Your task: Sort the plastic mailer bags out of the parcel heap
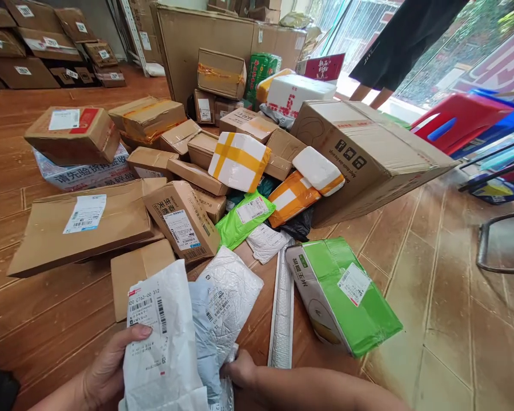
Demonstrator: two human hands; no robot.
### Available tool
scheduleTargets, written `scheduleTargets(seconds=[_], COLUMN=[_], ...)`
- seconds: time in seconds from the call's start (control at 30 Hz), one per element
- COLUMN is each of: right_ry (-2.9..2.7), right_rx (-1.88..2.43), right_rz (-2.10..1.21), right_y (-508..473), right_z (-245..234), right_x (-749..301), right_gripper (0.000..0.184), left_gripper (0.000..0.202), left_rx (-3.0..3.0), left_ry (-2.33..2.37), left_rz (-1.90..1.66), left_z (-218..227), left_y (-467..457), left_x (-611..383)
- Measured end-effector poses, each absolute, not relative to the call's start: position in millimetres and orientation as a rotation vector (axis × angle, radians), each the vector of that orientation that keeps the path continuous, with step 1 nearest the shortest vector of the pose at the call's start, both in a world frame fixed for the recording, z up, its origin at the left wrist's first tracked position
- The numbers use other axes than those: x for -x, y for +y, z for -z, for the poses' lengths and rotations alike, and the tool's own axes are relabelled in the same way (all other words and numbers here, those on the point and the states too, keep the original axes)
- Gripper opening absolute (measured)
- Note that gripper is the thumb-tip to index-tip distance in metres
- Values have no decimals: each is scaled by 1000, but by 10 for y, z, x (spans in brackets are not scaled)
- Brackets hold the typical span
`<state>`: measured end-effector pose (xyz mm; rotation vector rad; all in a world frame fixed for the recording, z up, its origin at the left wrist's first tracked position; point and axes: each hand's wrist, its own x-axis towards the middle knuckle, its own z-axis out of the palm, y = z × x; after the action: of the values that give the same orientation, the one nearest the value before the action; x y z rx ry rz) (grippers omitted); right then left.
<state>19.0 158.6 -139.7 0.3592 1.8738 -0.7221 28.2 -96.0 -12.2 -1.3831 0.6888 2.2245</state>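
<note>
In the lower left, my left hand (111,359) is closed on a white mailer bag (165,342), its thumb pressed on the printed shipping label. A pale blue-grey bag (205,342) sits directly behind that mailer, and a white bubble mailer (231,294) with a label leans out behind both. My right hand (241,368) is closed at the lower edge of these bags. Its fingers are partly hidden, so which bag it grips is unclear. Just beyond stands a plain brown box (141,271), partly covered by the white mailer.
A pile of cartons and bags spreads over the wooden floor, with a green box (351,297) and a long wrapped tube (281,308) at right. A large carton (368,154) tilts behind them. Another person (405,45) stands near a red stool (458,123).
</note>
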Motion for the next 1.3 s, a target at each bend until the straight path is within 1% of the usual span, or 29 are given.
scheduleTargets(seconds=[0.03,0.13,0.23,0.3,0.37,0.43,0.47,0.6,0.67,0.73,0.8,0.87,0.93,1.07,1.17,1.3], right_ry=[1878,1867,1710,1640,1723,1925,2055,2129,2224,2427,2627,2685,2579,2215,2195,2159], right_rx=[-280,19,367,657,834,865,889,954,894,682,345,41,-108,-15,123,653], right_rz=[745,784,788,813,898,1002,998,1056,1137,1256,1355,1389,1396,1445,1478,1474], right_y=[1612,1813,2073,2163,2125,1950,1822,1290,1185,1257,1460,1690,1847,1833,1707,1641], right_z=[1332,1062,690,410,152,-16,-52,85,221,347,467,594,721,860,750,501], right_x=[-161,-89,57,249,531,879,1062,1666,1792,1760,1590,1350,1123,875,770,461], right_gripper=[11,16,24,23,22,20,19,18,24,27,28,42,52,54,59,45], left_gripper=[34,36,43,46,45,41,40,36,34,34,34,33,31,30,27,21], left_rx=[1411,1475,1508,1501,1474,1416,1372,1187,1134,1111,1098,1086,1074,1046,1067,1127], left_ry=[703,743,772,780,785,771,760,715,694,671,649,622,600,583,581,509], left_rz=[-2232,-2228,-2219,-2238,-2269,-2286,-2293,-2326,-2336,-2324,-2302,-2277,-2261,-2246,-2264,-2283], left_z=[123,100,26,-19,-35,-13,8,94,116,133,159,200,248,319,339,304], left_y=[-1000,-1113,-1161,-1161,-1156,-1152,-1149,-1090,-1039,-1000,-985,-988,-989,-952,-930,-983], left_x=[-287,-307,-289,-251,-208,-173,-159,-121,-126,-163,-234,-322,-394,-424,-390,-433])
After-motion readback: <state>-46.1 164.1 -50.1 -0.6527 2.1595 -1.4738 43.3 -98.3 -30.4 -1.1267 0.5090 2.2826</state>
